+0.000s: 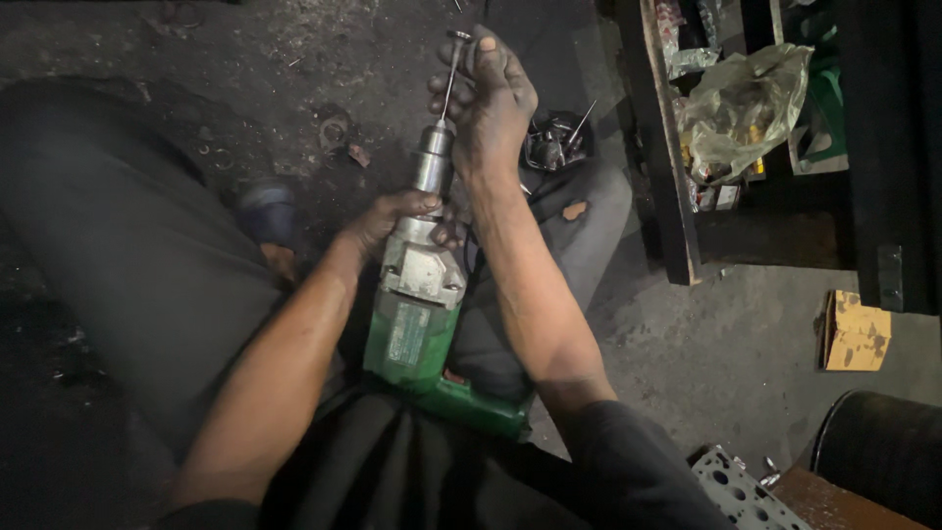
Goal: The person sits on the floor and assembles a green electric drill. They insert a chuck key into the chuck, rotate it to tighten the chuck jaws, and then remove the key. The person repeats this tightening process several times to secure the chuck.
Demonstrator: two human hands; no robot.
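left hand (397,216) wrapped round drill (417,314) neck, right hand (491,98) pinching bit (451,74) at 12 o'clock, shelf (667,177) edge close at 3, floor (726,353) open at 4

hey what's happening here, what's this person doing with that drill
A person sitting low over a grimy floor has a green drill resting in their lap, its nose pointing away. The left hand wraps the silver neck just behind the chuck. The right hand holds a thin metal rod that is seated in the chuck. A plastic bag sits on a dark shelf at right.
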